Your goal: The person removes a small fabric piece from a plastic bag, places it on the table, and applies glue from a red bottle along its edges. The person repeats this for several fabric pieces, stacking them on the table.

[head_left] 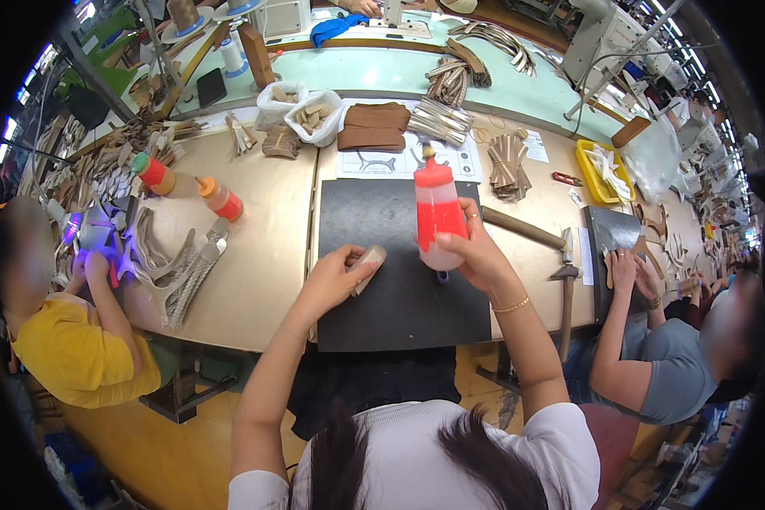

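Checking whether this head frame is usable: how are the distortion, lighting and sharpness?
Head view: strong fisheye, the bench edge bows and the corners go black; lighting is even and bright, shadows soft; the right hand with its red-and-white bottle and the left hand are sharp; the rim is smeared.

Illumination is bright and even across the wooden workbench (255, 255), with soft, short shadows only. The pale green table (382, 72) shows mild glare. A violet lamp glow (81, 229) marks the left side. Fisheye distortion bends straight edges near the rim; the corners are black. Peripheral detail is soft; the centre is sharp.
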Tool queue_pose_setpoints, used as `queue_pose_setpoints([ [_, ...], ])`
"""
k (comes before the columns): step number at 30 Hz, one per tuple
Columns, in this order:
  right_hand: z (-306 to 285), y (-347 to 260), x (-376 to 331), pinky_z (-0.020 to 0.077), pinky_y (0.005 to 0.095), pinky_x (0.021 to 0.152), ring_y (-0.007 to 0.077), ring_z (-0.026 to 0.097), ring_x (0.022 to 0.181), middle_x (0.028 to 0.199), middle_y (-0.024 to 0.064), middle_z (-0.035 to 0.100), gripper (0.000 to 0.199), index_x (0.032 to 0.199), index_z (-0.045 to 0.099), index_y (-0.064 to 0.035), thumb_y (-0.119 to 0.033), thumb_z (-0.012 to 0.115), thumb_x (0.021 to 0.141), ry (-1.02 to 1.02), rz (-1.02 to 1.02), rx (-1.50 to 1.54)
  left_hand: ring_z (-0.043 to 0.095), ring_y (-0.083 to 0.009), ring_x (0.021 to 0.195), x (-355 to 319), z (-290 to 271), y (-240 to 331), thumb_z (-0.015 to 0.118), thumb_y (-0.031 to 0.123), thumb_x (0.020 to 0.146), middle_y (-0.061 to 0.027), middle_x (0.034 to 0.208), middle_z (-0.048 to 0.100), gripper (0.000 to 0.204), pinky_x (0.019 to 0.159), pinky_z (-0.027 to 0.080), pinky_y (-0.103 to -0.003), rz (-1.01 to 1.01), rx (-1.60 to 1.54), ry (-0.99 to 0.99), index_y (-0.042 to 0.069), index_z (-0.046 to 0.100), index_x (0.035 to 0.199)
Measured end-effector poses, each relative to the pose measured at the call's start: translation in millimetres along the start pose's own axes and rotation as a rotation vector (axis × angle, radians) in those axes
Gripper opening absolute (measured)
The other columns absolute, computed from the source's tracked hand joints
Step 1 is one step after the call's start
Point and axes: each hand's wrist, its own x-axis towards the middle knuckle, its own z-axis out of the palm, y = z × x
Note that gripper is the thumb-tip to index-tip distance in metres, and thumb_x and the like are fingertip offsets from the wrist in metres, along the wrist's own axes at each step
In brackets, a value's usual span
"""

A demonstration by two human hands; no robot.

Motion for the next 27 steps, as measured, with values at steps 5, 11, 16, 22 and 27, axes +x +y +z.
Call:
queue_pose_setpoints([
  [5, -8.4, -19.6, -41.8, 0.0498, 0.0376, 0.097, 0.0217, 0.058, 0.114, 0.122, 0.0112, 0.053, 0.079, 0.129, 0.034, -0.0117, -0.016, 0.088, 0.071, -0.028, -0.175, -0.261, 0.062, -0.0307, 0.092, 23.5, -16.4, 9.6, 0.063, 0.037, 0.091, -0.0200, 0.101, 0.062, 0.044, 0.084, 0.050, -0.036, 0.219, 0.479, 0.034, -0.003, 0.068, 0.110],
  [11, -3.2, -23.1, -63.4, 0.0470, 0.0334, 0.097, 0.0181, 0.054, 0.115, 0.124, 0.0064, 0.049, 0.083, 0.130, 0.043, -0.0100, -0.007, 0.092, 0.063, -0.069, -0.434, -0.434, 0.064, -0.0246, 0.085, 33.5, -30.5, 15.6, 0.064, 0.039, 0.090, -0.0206, 0.103, 0.063, 0.049, 0.078, 0.050, -0.032, 0.142, 0.238, -0.128, -0.005, 0.067, 0.113],
  [16, -2.0, -22.4, -64.9, 0.0463, 0.0326, 0.097, 0.0171, 0.052, 0.116, 0.123, 0.0069, 0.049, 0.083, 0.133, 0.043, -0.0088, -0.010, 0.090, 0.066, -0.062, -0.348, -0.391, 0.059, -0.0384, 0.105, 21.9, -22.8, 12.4, 0.074, 0.037, 0.081, -0.0227, 0.110, 0.062, 0.051, 0.092, 0.047, -0.041, 0.200, 0.391, -0.033, -0.003, 0.065, 0.111],
  [22, -13.4, -49.9, -62.9, 0.0466, 0.0311, 0.096, 0.0181, 0.054, 0.112, 0.118, 0.0096, 0.050, 0.064, 0.123, 0.046, -0.0051, -0.014, 0.082, 0.071, 0.240, -0.403, -0.803, 0.057, -0.0386, 0.102, 14.7, -2.3, 5.1, 0.081, 0.015, 0.072, -0.0186, 0.103, 0.059, 0.040, 0.090, 0.047, -0.044, 0.362, 0.558, 0.127, -0.002, 0.061, 0.102],
  [27, -15.6, -79.3, -73.2, 0.0517, 0.0329, 0.089, 0.0195, 0.059, 0.108, 0.118, 0.0132, 0.055, 0.058, 0.122, 0.049, -0.0062, -0.014, 0.078, 0.072, 0.267, -0.360, -1.051, 0.057, -0.0369, 0.101, -0.8, 6.4, -0.7, 0.079, 0.012, 0.074, -0.0175, 0.101, 0.058, 0.034, 0.088, 0.047, -0.044, 0.423, 0.597, 0.094, -0.001, 0.062, 0.100],
])
